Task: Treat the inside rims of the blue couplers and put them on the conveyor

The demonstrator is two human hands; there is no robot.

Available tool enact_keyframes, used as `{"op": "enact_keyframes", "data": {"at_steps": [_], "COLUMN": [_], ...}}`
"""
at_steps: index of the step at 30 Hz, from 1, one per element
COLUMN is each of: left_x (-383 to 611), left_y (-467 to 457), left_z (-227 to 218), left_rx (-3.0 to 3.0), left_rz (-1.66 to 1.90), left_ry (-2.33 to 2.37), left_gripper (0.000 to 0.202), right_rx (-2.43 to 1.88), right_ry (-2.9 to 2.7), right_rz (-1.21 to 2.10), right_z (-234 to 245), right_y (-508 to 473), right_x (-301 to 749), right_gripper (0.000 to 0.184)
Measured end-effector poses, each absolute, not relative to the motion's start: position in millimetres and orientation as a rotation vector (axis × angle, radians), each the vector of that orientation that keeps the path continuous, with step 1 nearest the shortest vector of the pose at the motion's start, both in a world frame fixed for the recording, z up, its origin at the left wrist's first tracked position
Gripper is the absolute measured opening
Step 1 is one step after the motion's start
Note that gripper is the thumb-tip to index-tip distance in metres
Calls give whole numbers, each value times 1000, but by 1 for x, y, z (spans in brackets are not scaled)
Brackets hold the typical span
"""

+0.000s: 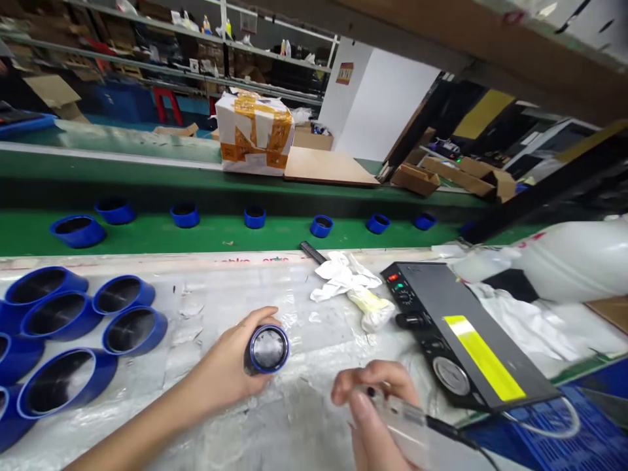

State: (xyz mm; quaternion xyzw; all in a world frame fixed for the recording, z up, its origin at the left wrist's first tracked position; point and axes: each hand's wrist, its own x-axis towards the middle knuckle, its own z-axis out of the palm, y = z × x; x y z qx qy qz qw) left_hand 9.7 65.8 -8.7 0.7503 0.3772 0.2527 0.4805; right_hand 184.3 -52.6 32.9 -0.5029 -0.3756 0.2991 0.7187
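Note:
My left hand (240,356) is wrapped round a blue-rimmed round part (269,348), tilted so its dark, shiny inside faces me. In my right hand (377,399) is a translucent dispensing syringe (400,418), its rear end joined to a black air hose (449,428). The syringe's tip is hidden or blurred, and it is apart from the blue part. Several similar blue round parts (135,330) with dark insides stand close together on the plastic-covered table (206,418), left of my left hand.
A black dispenser box (475,333) with lit displays and a gauge sits at right. Crumpled white wipes (346,278) and a black stick (313,252) lie ahead. Several blue rings line the green belt (220,239). A white bottle (579,258) lies far right; a taped carton (255,134) stands behind.

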Motion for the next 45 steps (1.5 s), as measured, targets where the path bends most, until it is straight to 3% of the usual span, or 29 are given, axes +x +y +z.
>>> {"op": "enact_keyframes", "data": {"at_steps": [5,34,45], "left_x": [9,5,7], "left_y": [61,58,60], "left_z": [-8,-16,-5], "left_rx": [1841,2032,2057], "left_rz": [594,628,562], "left_ry": [888,688,683], "left_gripper": [83,90,83], "right_rx": [-1085,-1112,-1165], "right_ry": [-1176,-1254,-1273], "right_rz": [593,527,469], "right_z": [23,17,19], "right_y": [-37,-21,-31], "right_x": [183,189,191], "right_gripper": [9,16,19]}}
